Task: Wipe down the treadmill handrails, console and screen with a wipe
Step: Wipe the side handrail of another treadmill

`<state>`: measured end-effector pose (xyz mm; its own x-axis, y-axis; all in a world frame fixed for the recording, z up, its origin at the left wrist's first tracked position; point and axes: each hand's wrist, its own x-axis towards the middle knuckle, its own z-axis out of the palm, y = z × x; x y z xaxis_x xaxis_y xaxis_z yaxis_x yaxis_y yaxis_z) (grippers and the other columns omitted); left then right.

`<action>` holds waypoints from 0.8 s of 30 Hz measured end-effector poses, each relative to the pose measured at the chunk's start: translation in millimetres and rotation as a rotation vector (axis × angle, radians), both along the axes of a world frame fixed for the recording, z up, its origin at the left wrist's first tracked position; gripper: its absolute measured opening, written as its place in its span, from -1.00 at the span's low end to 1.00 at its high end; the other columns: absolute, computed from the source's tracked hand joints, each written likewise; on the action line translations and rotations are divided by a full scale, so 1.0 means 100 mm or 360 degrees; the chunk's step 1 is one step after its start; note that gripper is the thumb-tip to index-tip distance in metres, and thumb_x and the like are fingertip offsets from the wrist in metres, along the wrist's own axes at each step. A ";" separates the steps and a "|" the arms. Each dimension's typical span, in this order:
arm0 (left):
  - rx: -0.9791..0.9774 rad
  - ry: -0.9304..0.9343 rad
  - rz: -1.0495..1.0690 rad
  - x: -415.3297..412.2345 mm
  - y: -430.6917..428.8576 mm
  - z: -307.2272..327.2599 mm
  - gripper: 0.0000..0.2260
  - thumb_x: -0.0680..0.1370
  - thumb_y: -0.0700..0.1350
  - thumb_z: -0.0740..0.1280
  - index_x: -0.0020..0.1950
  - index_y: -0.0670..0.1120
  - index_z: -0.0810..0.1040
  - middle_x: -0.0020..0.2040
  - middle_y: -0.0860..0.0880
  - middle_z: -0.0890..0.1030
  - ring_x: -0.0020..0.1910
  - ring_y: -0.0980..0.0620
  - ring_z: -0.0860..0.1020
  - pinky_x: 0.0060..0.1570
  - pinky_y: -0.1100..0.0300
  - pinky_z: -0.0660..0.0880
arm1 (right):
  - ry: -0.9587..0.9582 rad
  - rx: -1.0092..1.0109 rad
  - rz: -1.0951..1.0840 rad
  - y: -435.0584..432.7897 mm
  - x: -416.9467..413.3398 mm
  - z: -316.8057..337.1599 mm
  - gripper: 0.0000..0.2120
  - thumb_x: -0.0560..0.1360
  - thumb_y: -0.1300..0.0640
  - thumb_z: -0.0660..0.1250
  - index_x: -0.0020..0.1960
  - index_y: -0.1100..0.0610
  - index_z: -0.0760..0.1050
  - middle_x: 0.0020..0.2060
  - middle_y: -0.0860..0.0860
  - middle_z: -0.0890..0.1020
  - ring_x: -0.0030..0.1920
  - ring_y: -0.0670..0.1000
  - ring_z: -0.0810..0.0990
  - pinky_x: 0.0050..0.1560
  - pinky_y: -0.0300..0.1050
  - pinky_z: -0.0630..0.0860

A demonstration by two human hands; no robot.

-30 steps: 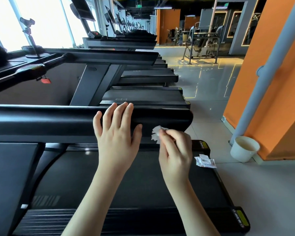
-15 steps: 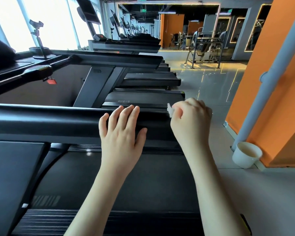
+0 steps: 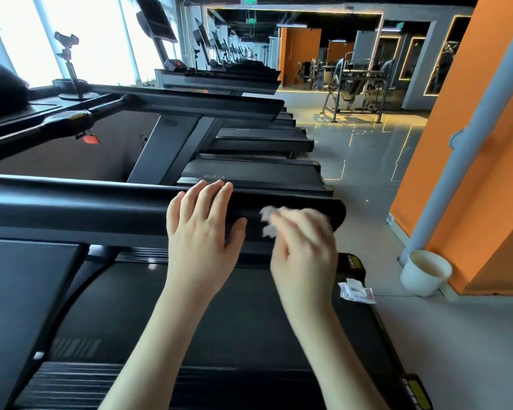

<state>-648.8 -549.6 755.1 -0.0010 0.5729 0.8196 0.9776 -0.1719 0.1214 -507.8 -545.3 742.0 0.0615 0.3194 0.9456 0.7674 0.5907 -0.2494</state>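
Mid-wipe at end of handrail [image 3: 71,208]. Wipe [image 3: 267,224], blurred, pinched in right hand [image 3: 304,253]; left hand [image 3: 203,232] flat on rail, fingers [image 3: 211,193] straight. Console and screen not clearly visible, likely outstanding.

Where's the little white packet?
Find the orange wall on the right; a white bucket stands at its foot. Left of the bucket, on the treadmill's black edge, lies the packet: flat and crumpled with red marks, not round like the bucket.

A small crumpled white wipe [image 3: 267,221], motion-blurred, lies against the black padded handrail [image 3: 101,208], a level bar, near its free end.
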 end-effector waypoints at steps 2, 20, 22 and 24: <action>0.0011 0.0002 -0.0013 -0.01 0.00 0.00 -0.55 0.54 0.05 0.18 0.31 -0.20 0.50 0.26 -0.11 0.55 0.32 -0.18 0.42 0.34 -0.07 0.24 | -0.0100 0.0038 0.0043 -0.06 -0.01 -0.08 -0.73 0.49 0.38 0.19 -0.10 0.21 0.66 -0.17 0.04 0.65 -0.07 0.07 0.55 -0.01 -0.08 0.49; 0.0040 0.0042 -0.0060 -0.06 0.01 0.01 -0.55 0.52 0.03 0.20 0.31 -0.20 0.51 0.26 -0.11 0.55 0.31 -0.15 0.41 0.31 -0.06 0.26 | 0.0259 0.0042 -0.0171 -0.01 -0.15 -0.46 -0.90 0.42 0.37 0.45 -0.21 0.21 0.66 -0.27 0.05 0.62 -0.24 0.06 0.50 -0.16 -0.16 0.47; 0.0024 0.0057 -0.0102 -0.08 0.00 0.02 -0.55 0.51 0.02 0.20 0.31 -0.19 0.51 0.26 -0.11 0.55 0.31 -0.15 0.42 0.31 -0.03 0.25 | 0.0154 0.0043 -0.0104 -0.01 -0.21 -0.51 -0.90 0.43 0.35 0.46 -0.22 0.19 0.66 -0.28 0.01 0.62 -0.25 0.04 0.51 -0.19 -0.14 0.51; 0.0009 0.0030 -0.0147 -0.13 0.00 0.02 -0.55 0.52 0.02 0.19 0.31 -0.19 0.51 0.27 -0.11 0.55 0.32 -0.14 0.43 0.32 0.00 0.23 | 0.0162 0.0058 -0.0114 0.04 -0.15 -0.53 -0.88 0.45 0.34 0.45 -0.24 0.20 0.65 -0.29 0.02 0.62 -0.25 0.05 0.51 -0.19 -0.16 0.50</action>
